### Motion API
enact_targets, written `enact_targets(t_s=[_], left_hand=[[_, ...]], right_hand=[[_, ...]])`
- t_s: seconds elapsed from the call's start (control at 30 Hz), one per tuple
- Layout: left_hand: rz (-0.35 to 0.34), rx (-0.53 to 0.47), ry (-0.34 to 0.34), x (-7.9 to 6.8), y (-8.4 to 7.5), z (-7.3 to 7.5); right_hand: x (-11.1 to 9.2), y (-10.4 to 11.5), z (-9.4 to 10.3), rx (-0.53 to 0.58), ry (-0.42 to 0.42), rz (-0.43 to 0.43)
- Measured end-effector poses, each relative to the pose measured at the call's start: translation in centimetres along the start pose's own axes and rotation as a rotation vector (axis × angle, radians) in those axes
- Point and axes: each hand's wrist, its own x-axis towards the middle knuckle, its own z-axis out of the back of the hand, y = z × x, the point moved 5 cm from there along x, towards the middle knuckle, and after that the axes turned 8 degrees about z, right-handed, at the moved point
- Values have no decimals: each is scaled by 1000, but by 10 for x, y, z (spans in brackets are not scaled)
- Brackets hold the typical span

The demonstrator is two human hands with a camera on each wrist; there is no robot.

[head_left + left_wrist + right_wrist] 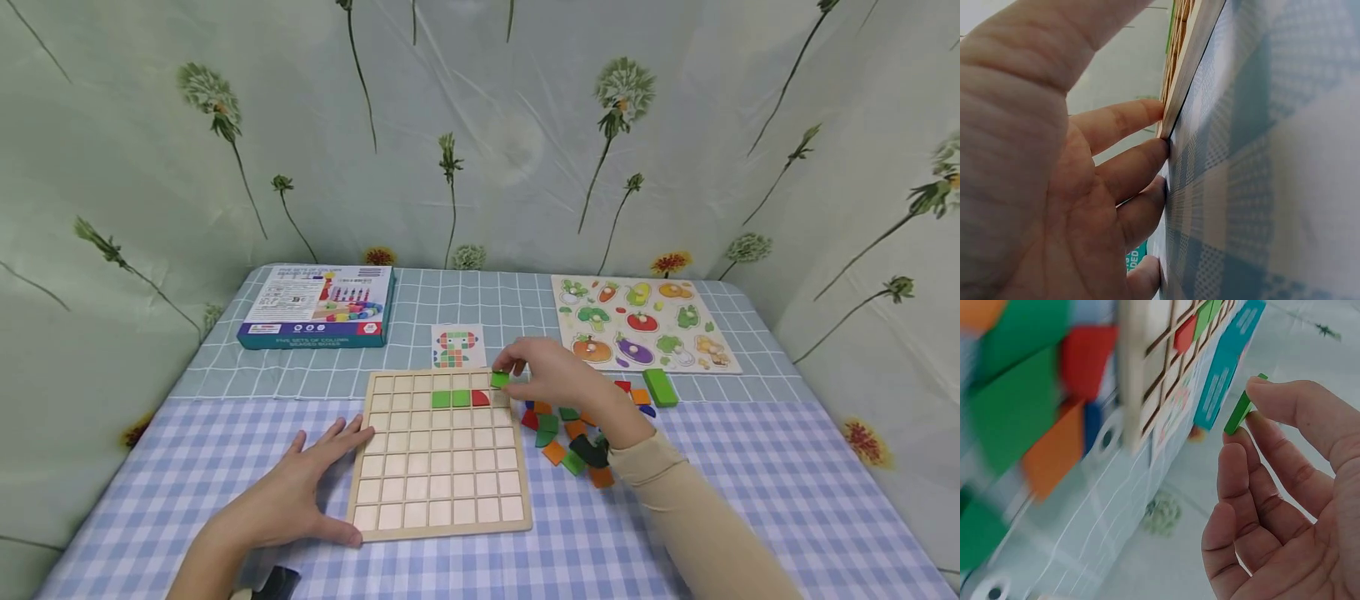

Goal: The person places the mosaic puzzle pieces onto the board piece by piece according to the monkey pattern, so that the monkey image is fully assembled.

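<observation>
A wooden grid board (439,467) lies flat, with two green square tiles (451,398) and a red quarter-round tile (480,398) side by side in its second row. Pinched between thumb and fingers of my right hand (551,371) is a green square tile (1242,412), held over the board's far right corner. My left hand (288,492) is spread along the board's left edge, fingertips and thumb touching the frame. Just behind the board lies a small pattern card (457,347) printed with coloured shapes.
Loose coloured tiles (553,452) are heaped right of the board, partly under my right forearm. A green block (660,388) lies beyond them. At the back are a teal-sided box (318,307) on the left and a vegetable puzzle board (641,323) on the right.
</observation>
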Motion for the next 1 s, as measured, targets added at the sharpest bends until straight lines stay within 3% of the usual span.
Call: enact_targets(t_s=[0.57, 1.0], left_hand=[[5, -7, 12, -1, 4, 0], [-17, -13, 6, -2, 3, 1]], right_hand=[[67, 41, -48, -23, 122, 179], [87, 49, -69, -80, 187, 143]])
